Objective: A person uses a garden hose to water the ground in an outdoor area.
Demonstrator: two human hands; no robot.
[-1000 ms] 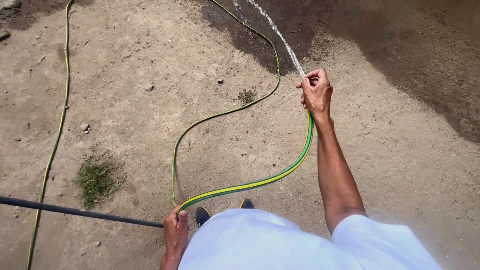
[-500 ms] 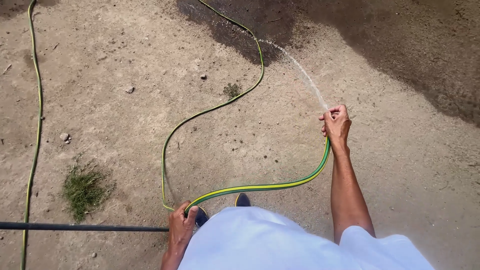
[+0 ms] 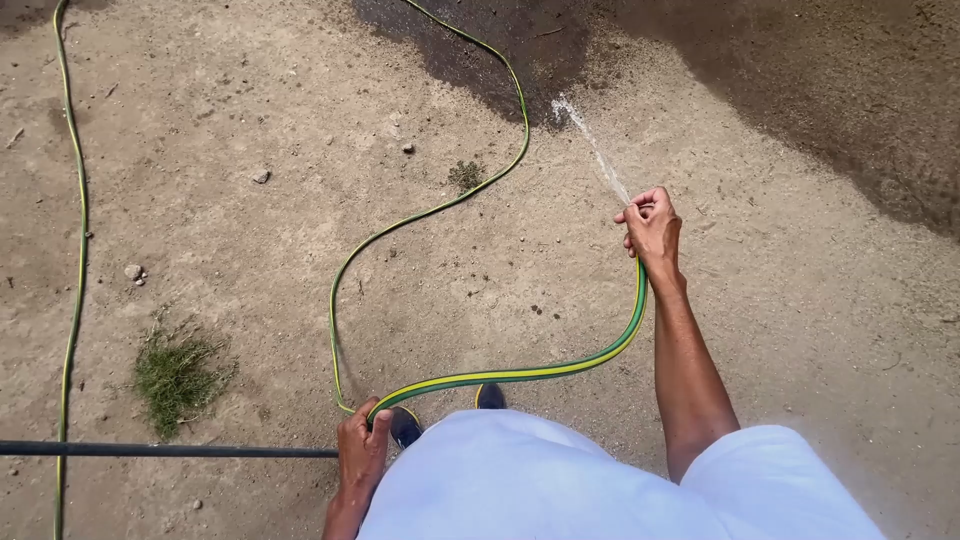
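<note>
Green-and-yellow hose (image 3: 520, 374) runs in a slack curve between both hands, then loops away over the bare dirt ground (image 3: 250, 250) toward the top of the view. The right hand (image 3: 652, 228) is closed around the hose's open end, fingers curled tight and the thumb apparently pressed over the mouth, so that a thin jet of water (image 3: 592, 148) shoots up and to the left and lands at the edge of a dark wet patch (image 3: 520, 50). The left hand (image 3: 360, 455) is wrapped around the hose lower down, close to the body; a dark thin rod (image 3: 160, 451) reaches in from the left edge and ends at that hand, though whether the hand also holds it I cannot tell. A dark shoe (image 3: 489, 396) peeks out beneath the white shirt (image 3: 560, 480). Off to the left lie a tuft of grass (image 3: 175, 372) and a small stone (image 3: 261, 176).

By my reading, the step in hand is wetting down the dry soil, with the spray working along the border between soaked and dry ground. Moving on would call for a steady thumb on the outlet and slack fed forward from the left hand, so the hose does not tug the nozzle end off aim.
</note>
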